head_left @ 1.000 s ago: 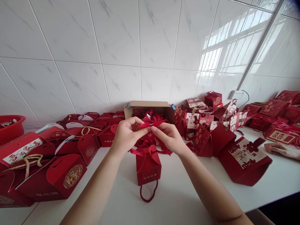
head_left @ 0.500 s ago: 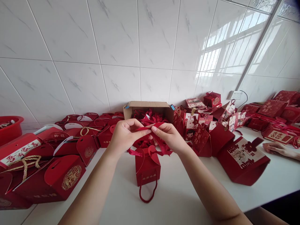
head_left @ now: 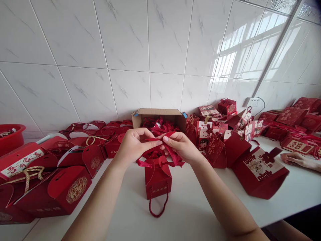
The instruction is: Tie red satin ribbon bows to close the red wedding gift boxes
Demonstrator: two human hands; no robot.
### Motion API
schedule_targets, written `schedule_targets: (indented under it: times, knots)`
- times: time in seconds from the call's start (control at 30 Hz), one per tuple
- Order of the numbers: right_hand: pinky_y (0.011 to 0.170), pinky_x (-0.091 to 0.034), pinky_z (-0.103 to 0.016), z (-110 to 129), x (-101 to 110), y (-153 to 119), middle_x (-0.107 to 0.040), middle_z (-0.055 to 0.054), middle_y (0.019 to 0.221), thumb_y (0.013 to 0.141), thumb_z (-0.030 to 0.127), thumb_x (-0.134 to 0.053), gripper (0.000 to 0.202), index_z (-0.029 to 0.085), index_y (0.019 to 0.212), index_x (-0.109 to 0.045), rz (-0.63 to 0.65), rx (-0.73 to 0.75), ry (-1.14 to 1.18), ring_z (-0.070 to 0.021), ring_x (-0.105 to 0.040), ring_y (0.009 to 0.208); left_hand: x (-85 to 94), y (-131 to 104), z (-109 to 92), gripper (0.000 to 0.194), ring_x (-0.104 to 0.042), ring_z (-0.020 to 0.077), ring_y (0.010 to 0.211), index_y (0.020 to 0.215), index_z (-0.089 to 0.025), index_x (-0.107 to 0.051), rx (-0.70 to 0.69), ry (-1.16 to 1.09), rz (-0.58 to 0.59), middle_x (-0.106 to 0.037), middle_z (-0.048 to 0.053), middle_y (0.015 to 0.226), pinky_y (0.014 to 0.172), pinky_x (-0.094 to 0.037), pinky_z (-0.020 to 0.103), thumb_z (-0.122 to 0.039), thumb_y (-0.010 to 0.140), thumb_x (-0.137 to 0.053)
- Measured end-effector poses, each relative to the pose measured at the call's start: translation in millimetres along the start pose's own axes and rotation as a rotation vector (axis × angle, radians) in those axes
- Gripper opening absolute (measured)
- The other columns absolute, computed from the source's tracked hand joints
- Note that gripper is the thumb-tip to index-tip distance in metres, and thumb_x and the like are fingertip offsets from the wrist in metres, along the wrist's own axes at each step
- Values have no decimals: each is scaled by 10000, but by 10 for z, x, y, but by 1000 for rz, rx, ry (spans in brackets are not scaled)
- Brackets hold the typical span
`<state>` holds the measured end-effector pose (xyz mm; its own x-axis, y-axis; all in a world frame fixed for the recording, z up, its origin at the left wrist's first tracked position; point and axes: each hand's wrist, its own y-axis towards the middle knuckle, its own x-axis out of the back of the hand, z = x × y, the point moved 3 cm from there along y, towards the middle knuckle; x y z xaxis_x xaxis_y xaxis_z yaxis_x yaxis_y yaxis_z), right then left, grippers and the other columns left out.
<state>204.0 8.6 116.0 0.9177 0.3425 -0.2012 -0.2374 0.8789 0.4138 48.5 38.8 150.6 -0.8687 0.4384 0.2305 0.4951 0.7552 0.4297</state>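
A red ribbon (head_left: 172, 153) is pinched between the thumb and fingers of both hands. My left hand (head_left: 136, 142) grips it from the left and my right hand (head_left: 181, 145) from the right, with the thumb tips almost touching. Just below them a small red gift box (head_left: 157, 179) stands on the white table (head_left: 140, 217), its top flaps folded together. A twisted red cord handle (head_left: 157, 216) hangs down its front. Ribbon ends stick out on both sides of the box top.
Behind my hands is a cardboard box (head_left: 159, 111) with red ribbons. Red boxes with gold cords (head_left: 62, 190) crowd the left, near a red basin (head_left: 11, 140). More boxes (head_left: 263, 170) lie right, where another person's hand (head_left: 299, 160) rests on the table.
The thumb tips have drawn very slightly apart on the ribbon. The small box has not moved.
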Motion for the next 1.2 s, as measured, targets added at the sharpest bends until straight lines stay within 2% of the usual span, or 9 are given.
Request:
schedule_targets:
  times: [0.13, 0.3, 0.47, 0.6, 0.7, 0.8, 0.93, 1.07, 1.2]
  knots:
    - [541, -460, -163, -11, 10, 3, -677, -17, 694, 839, 336, -676, 221, 151, 732, -733, 7, 13, -31, -63, -577, 574, -23, -3, -3, 211, -713, 178, 746, 705, -172, -577, 45, -98, 114, -697, -16, 730, 713, -567, 270, -237, 698, -778]
    - [506, -433, -167, -7, 13, 4, -657, -12, 658, 841, 345, -671, 242, 146, 711, -718, 5, 20, -65, -62, -549, 538, -28, 1, 5, 196, -689, 155, 813, 815, -181, -592, 119, -36, 191, -704, -5, 798, 744, -542, 250, -288, 749, -742]
    - [590, -480, -186, 4, -1, 6, -671, -20, 691, 847, 334, -666, 224, 147, 740, -723, 34, 43, -58, -84, -595, 613, -23, -11, 32, 196, -655, 171, 908, 930, -191, -610, 189, -19, 281, -683, 21, 915, 824, -523, 301, -335, 811, -668]
    - [697, -520, -259, 60, -34, -13, -675, -28, 738, 874, 347, -625, 219, 156, 843, -727, 98, 79, -118, -130, -632, 702, -27, -3, 75, 194, -644, 156, 801, 971, -193, -583, 241, -55, 340, -661, 13, 844, 794, -526, 323, -317, 827, -623]
    - [710, -517, -281, 137, -49, -46, -667, -37, 786, 875, 339, -612, 210, 159, 869, -720, 109, 136, -313, -150, -624, 752, -19, 21, 111, 191, -641, 154, 755, 1004, -207, -567, 281, -55, 305, -652, 2, 806, 682, -513, 274, -241, 816, -569]
    - [678, -494, -269, 209, -46, -81, -646, -43, 798, 858, 253, -615, 152, 156, 790, -710, 70, 303, -628, -144, -593, 740, -1, 43, 128, 220, -620, 150, 692, 996, -207, -559, 313, -59, 203, -636, -3, 743, 567, -474, 238, -192, 781, -515]
    - [667, -490, -270, 204, -46, -103, -639, -64, 854, 845, 154, -573, 136, 157, 841, -709, 60, 492, -955, -143, -585, 735, -11, 49, 120, 218, -609, 164, 652, 974, -202, -550, 356, -113, 166, -621, -7, 680, 552, -478, 260, -204, 759, -517]
    - [693, -504, -284, 178, -45, -96, -633, -81, 876, 847, 128, -533, 180, 147, 893, -706, 64, 583, -1057, -161, -596, 780, -12, 63, 111, 192, -621, 166, 688, 949, -189, -550, 329, -174, 149, -649, 1, 694, 637, -496, 279, -202, 757, -537]
    - [719, -515, -311, 172, -32, -75, -637, -95, 879, 863, 146, -515, 202, 140, 900, -713, 31, 635, -1069, -178, -604, 809, -12, 66, 108, 202, -618, 178, 669, 974, -190, -568, 273, -148, 162, -659, 14, 680, 575, -454, 259, -327, 834, -520]
